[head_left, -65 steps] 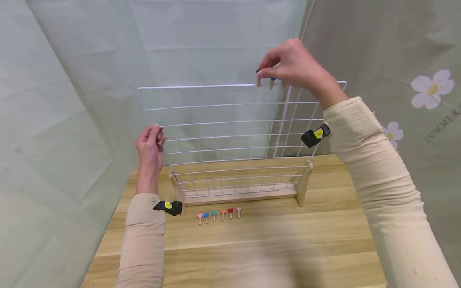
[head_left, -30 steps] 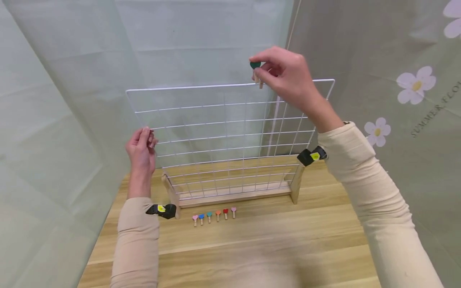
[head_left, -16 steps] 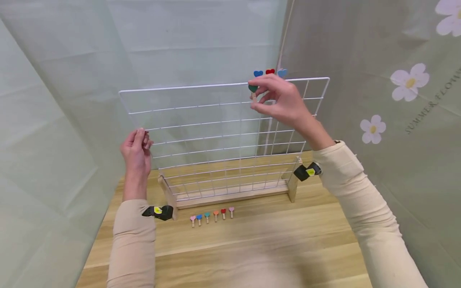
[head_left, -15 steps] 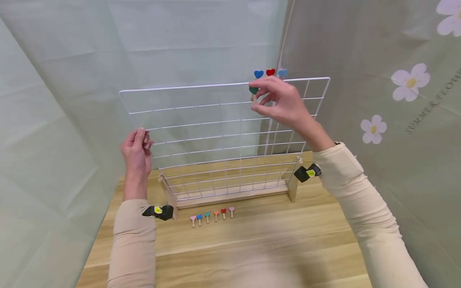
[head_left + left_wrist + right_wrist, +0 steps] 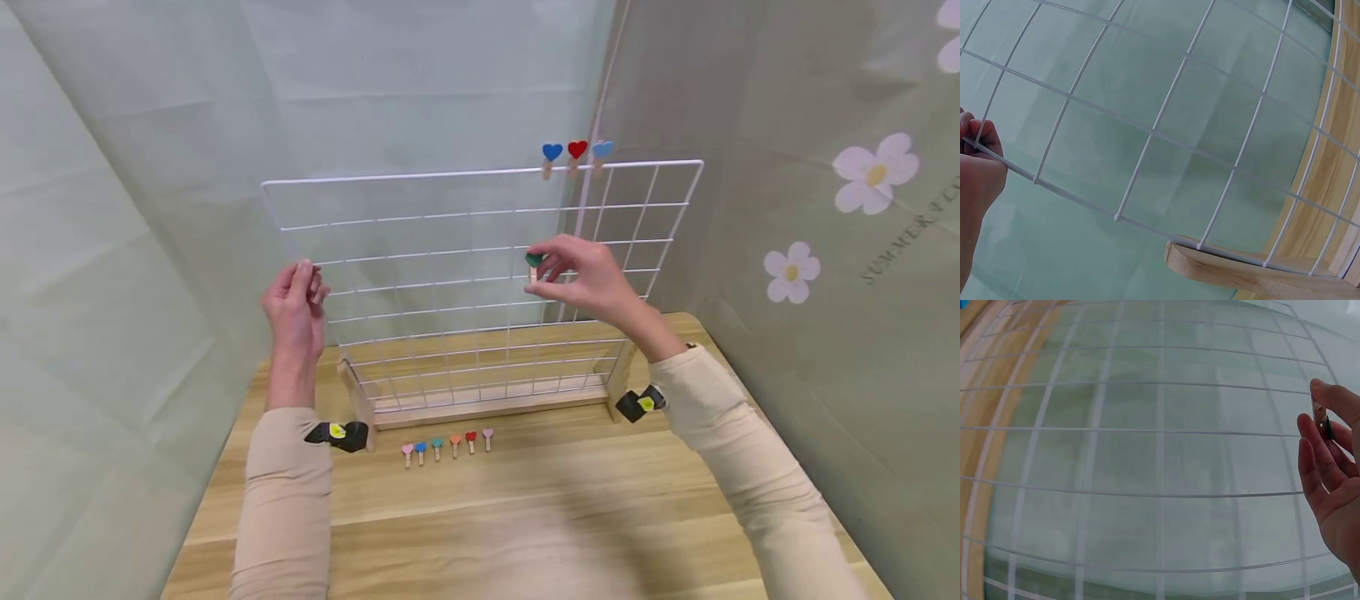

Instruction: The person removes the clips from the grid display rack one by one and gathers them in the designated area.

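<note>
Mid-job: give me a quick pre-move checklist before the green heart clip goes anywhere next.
1. Green heart clip pinched in right hand: ok.
2. Left hand gripping the wire grid at its left edge: ok.
3. Grid seated upright in wooden base: ok.
4. Three clips on the top wire, held clip apart from them: ok.
5. Six spare clips in a row on table: ok.
6. Held clip's jaws open: cannot tell.
</note>
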